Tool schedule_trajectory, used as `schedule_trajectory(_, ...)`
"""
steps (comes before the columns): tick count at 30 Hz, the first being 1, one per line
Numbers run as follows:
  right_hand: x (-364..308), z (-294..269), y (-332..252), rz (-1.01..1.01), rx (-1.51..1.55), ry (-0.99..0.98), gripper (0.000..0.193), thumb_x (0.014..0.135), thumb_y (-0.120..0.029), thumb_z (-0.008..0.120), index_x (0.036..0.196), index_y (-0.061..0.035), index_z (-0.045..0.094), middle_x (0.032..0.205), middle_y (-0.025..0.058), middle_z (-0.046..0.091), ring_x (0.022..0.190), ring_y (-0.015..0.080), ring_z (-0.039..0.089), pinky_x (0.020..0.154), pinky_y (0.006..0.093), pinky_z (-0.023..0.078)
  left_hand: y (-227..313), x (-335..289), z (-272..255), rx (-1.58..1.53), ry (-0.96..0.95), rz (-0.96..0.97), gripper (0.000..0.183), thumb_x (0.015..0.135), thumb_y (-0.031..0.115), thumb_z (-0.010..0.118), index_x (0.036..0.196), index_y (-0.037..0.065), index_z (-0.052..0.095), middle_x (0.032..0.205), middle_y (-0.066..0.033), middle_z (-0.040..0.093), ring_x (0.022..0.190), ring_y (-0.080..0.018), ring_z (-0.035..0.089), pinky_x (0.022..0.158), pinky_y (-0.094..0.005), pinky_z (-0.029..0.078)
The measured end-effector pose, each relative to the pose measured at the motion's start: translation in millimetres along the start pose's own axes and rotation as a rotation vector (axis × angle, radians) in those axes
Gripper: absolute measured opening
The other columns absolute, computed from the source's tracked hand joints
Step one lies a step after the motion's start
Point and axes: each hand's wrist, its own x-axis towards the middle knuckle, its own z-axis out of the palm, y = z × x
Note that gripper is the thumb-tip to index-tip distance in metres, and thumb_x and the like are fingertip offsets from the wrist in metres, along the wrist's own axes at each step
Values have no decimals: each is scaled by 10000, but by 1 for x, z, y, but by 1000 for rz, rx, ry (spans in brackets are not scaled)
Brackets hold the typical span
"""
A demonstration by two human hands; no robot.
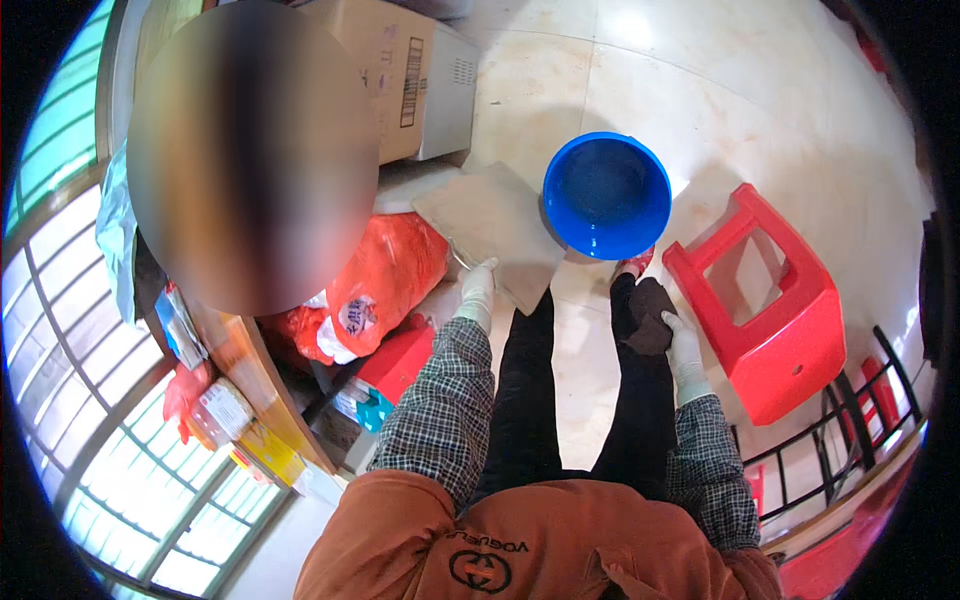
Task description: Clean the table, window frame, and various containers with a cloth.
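Observation:
In a white glove, my left hand [480, 285] is closed on the near-left edge of a flat, square, beige-grey panel [505, 230], which is held tilted in front of my left leg. What the panel is made of cannot be told. My right hand [684, 350], gloved in white too, grips a crumpled dark brown cloth [652, 318] beside my right knee. Just beyond my feet stands a round blue bucket [606, 195] with dark water in it.
A red plastic stool [757, 370] lies on its side at the right, near a black metal rack [815, 450]. To the left are a red plastic bag [395, 270], a large cardboard box [385, 75] and a wooden-edged shelf [245, 375]. A blurred patch hides the upper left.

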Motion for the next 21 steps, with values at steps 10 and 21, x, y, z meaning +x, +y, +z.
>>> schedule_trajectory(10, -2, -6, -24, 92, -81, -208, 395, 923, -242, 518, 1259, -33, 510, 1207, 103, 584, 1096, 209, 562, 991, 348, 410, -60, -93, -47, -68, -241, -74, 291, 751, 114, 716, 1007, 15, 620, 848, -55, 638, 699, -188, 610, 568, -323, 480)
schedule_trajectory(21, -7, 49, 29, -32, 234, -387, 487, 895, -232, 556, 1319, -23, 441, 1291, 149, 524, 1177, 276, 515, 1013, 442, 406, -153, -71, -77, -180, -386, 15, 223, 753, 97, 679, 963, 39, 634, 809, -2, 625, 689, -136, 570, 622, -293, 446)
